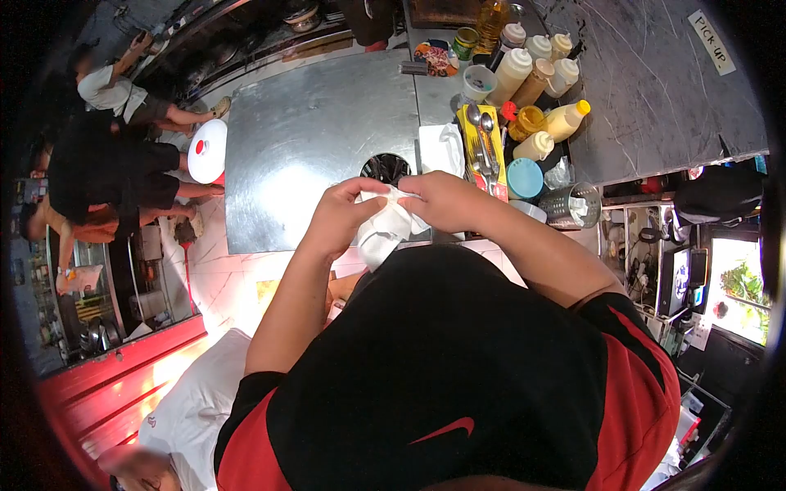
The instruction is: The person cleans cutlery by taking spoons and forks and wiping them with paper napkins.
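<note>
- The left hand [340,217] and right hand [446,203] meet at the near edge of the metal bench [311,114], fingers of both closed on the white cloth [381,233], pinching its upper part while the rest hangs down, bunched
- Just past the cloth, a dark round vessel [385,168], its contents too dark to tell
- To the right of that, a white napkin stack [440,150], then a yellow tray [471,131] with spoons [487,123] and forks, beside a blue-lidded tub [525,178] and a perforated metal holder [565,211]
- Farther back, squeeze bottles [513,69] standing in a cluster
- Beyond the bench's left side, a white lid [207,151] with a red knob, and people [110,168] near it
</note>
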{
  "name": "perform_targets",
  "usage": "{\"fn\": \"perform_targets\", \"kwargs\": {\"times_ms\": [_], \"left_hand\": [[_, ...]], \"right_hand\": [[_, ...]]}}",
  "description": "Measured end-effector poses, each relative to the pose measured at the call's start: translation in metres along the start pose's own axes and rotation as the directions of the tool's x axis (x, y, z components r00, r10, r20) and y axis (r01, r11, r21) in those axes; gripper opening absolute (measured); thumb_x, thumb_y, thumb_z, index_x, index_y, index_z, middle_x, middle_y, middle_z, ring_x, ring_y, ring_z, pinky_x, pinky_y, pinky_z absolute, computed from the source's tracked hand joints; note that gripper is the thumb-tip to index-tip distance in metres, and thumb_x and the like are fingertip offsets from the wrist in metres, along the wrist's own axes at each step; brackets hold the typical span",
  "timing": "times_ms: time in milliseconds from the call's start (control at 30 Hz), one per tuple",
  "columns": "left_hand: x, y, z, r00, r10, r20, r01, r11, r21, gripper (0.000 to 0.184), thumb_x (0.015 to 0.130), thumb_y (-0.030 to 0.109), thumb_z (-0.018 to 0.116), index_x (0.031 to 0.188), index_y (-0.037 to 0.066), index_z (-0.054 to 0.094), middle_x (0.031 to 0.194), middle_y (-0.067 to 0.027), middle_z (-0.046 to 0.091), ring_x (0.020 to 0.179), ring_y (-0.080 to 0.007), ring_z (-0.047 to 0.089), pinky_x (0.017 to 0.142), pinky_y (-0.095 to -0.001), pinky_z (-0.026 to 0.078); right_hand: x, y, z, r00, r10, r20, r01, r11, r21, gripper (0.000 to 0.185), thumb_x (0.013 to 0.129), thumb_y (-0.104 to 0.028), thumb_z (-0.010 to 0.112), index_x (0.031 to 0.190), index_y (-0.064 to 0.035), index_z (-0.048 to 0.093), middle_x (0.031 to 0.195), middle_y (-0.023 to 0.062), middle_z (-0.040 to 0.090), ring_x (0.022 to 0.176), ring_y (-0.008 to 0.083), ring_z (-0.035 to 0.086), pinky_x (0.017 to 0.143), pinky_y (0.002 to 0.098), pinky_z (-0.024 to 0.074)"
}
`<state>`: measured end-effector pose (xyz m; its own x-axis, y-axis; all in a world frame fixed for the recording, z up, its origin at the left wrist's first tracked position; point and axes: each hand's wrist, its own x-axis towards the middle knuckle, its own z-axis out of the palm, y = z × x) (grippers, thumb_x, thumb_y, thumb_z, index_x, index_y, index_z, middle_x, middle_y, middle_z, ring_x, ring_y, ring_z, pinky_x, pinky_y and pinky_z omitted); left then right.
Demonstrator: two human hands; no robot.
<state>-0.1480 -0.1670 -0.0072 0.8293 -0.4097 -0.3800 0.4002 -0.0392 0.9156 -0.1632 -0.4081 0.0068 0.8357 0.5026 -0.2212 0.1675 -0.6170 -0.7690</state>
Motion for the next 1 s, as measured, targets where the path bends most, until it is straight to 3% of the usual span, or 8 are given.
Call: {"fn": "perform_targets", "kwargs": {"times_ms": [67,267,367,467,567,667,767,1000], "left_hand": [[0.002,0.005,0.007,0.999,0.006,-0.042,-0.010,0.995,-0.096,0.051,0.095,-0.008,0.068,0.143,0.001,0.053,0.109,-0.0141,0.073,0.092,-0.0184,0.073,0.078,-0.0321,0.061],[0.004,0.006,0.009,0.981,-0.192,-0.039,0.170,0.932,-0.320,0.038,0.099,-0.001,0.068,0.135,-0.003,0.058,0.110,-0.0155,0.073,0.092,-0.0211,0.075,0.079,-0.0342,0.063],[0.005,0.000,0.005,0.972,-0.236,0.014,0.222,0.891,-0.396,0.028,0.102,0.003,0.065,0.128,-0.005,0.061,0.110,-0.0160,0.075,0.092,-0.0230,0.076,0.081,-0.0358,0.064],[0.006,-0.004,0.000,0.977,-0.206,0.052,0.209,0.882,-0.422,0.023,0.102,0.003,0.063,0.124,-0.005,0.064,0.111,-0.0168,0.075,0.093,-0.0241,0.077,0.082,-0.0364,0.064],[0.006,-0.005,-0.004,0.986,-0.143,0.089,0.168,0.888,-0.427,0.024,0.101,0.002,0.064,0.124,-0.005,0.064,0.111,-0.0173,0.075,0.094,-0.0249,0.077,0.082,-0.0373,0.065],[0.004,-0.002,-0.005,0.994,-0.109,0.028,0.112,0.919,-0.379,0.025,0.099,-0.001,0.063,0.124,-0.005,0.065,0.111,-0.0175,0.075,0.095,-0.0257,0.077,0.084,-0.0375,0.065],[0.003,-0.002,-0.012,0.992,-0.105,0.076,0.126,0.915,-0.384,0.026,0.099,0.000,0.062,0.124,-0.005,0.065,0.112,-0.0179,0.075,0.096,-0.0265,0.077,0.086,-0.0389,0.065],[-0.003,0.007,-0.012,0.977,-0.199,0.073,0.211,0.875,-0.435,0.027,0.101,0.000,0.061,0.127,-0.008,0.063,0.116,-0.0192,0.074,0.102,-0.0272,0.077,0.089,-0.0377,0.064]], "right_hand": [[-0.001,-0.002,0.000,0.999,-0.012,-0.034,0.010,0.999,-0.042,0.027,0.103,-0.030,0.062,0.104,-0.0029,0.064,0.094,0.0259,0.071,0.094,0.0480,0.068,0.083,0.0557,0.0517],[0.001,-0.002,0.009,0.977,-0.042,-0.207,0.018,0.993,-0.117,0.025,0.101,-0.030,0.064,0.101,-0.0045,0.064,0.086,0.0245,0.071,0.087,0.0497,0.068,0.077,0.0582,0.0527],[0.001,0.000,0.013,0.959,-0.082,-0.270,0.036,0.985,-0.170,0.021,0.102,-0.025,0.064,0.100,-0.0047,0.066,0.082,0.0230,0.069,0.081,0.0469,0.068,0.071,0.0539,0.0528],[-0.008,-0.013,0.004,0.968,-0.020,-0.252,0.006,0.998,-0.055,0.020,0.102,-0.023,0.061,0.102,-0.0044,0.070,0.081,0.0214,0.069,0.078,0.0438,0.069,0.071,0.0504,0.0536],[0.003,0.014,0.013,0.955,-0.078,-0.287,0.137,0.971,0.194,0.025,0.104,-0.025,0.059,0.106,-0.0036,0.072,0.079,0.0155,0.069,0.071,0.0322,0.068,0.069,0.0436,0.0533],[0.001,0.013,0.002,0.995,0.098,-0.006,-0.090,0.941,0.325,0.032,0.108,-0.033,0.057,0.103,-0.0041,0.071,0.077,0.0066,0.066,0.070,0.0184,0.063,0.067,0.0359,0.0505],[-0.004,0.000,-0.008,0.967,0.185,0.176,-0.241,0.891,0.385,0.043,0.110,-0.042,0.056,0.098,-0.0019,0.068,0.074,0.0068,0.064,0.072,0.0184,0.068,0.068,0.0394,0.0533],[-0.006,0.013,-0.001,0.998,-0.036,0.060,0.017,0.956,0.292,0.035,0.112,-0.038,0.056,0.101,-0.0056,0.062,0.072,0.0019,0.056,0.070,0.0156,0.055,0.069,0.0343,0.0478]]}}
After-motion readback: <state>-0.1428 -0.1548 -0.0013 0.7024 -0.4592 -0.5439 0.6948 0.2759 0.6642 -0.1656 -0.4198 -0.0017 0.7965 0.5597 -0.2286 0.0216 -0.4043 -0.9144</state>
